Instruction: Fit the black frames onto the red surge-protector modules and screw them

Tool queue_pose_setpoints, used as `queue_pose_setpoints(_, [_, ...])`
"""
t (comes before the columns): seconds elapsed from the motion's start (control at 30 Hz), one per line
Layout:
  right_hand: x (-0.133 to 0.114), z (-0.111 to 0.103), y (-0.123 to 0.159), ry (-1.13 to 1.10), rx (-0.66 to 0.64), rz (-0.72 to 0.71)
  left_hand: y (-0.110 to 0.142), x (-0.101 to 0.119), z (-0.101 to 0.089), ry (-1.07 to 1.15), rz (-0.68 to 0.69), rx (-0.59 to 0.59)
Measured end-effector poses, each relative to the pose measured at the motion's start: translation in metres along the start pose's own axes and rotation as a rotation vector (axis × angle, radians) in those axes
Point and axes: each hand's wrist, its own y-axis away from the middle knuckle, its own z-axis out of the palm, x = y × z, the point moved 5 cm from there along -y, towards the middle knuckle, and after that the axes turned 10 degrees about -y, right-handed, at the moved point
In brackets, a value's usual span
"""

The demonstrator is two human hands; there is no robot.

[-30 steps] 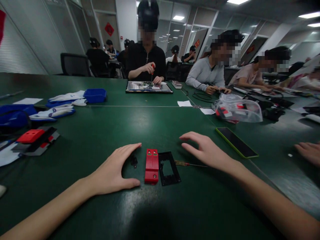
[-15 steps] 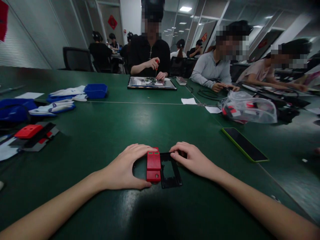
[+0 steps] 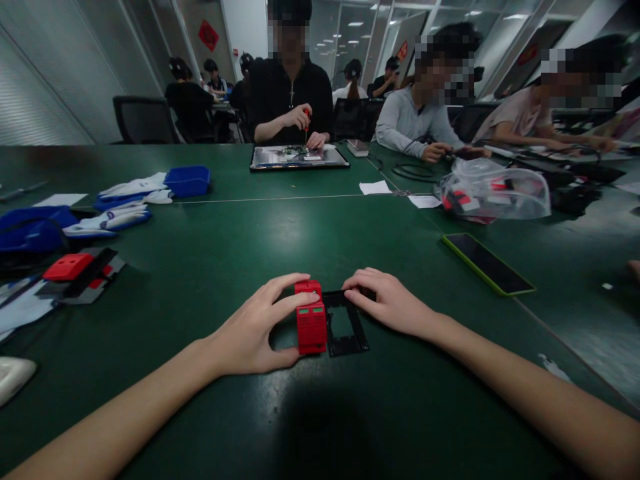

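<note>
A red plastic module [image 3: 311, 328] with two small green windows stands on the green table, straight in front of me. My left hand [image 3: 260, 327] has hold of it from the left, thumb at its near end and fingers over its far end. Touching or almost touching its right side lies a flat black rectangular frame [image 3: 349, 345] with a large opening in the middle. My right hand [image 3: 387, 300] pinches that frame's far right corner between thumb and curled fingers, partly hiding the corner.
A green-edged phone [image 3: 487, 265] lies to the right, beyond it a clear plastic bag [image 3: 520, 193] with red parts. Leftward are a red-and-grey part [image 3: 70, 267], work gloves [image 3: 113, 219] and a blue tray [image 3: 187, 181]. Across the table a person works on a panel [image 3: 265, 159] with a screwdriver [image 3: 307, 123].
The red module has been tipped or turned in my left hand: its green windows now sit lower, and a screw shows at its far end. My right hand stays on the frame.
</note>
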Motion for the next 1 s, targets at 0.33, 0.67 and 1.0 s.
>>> queue_pose_setpoints(0.33, [-0.006,0.001,0.000,0.031,0.002,-0.023,0.002,0.003,0.000,-0.066,0.054,0.045])
queue_pose_setpoints(0.67, [-0.006,0.001,0.000,0.023,0.007,-0.016,0.009,0.018,-0.002,-0.265,0.267,0.169])
queue_pose_setpoints(1.0, [-0.006,0.002,0.001,0.012,0.003,-0.013,0.009,0.018,-0.001,-0.274,0.218,0.142])
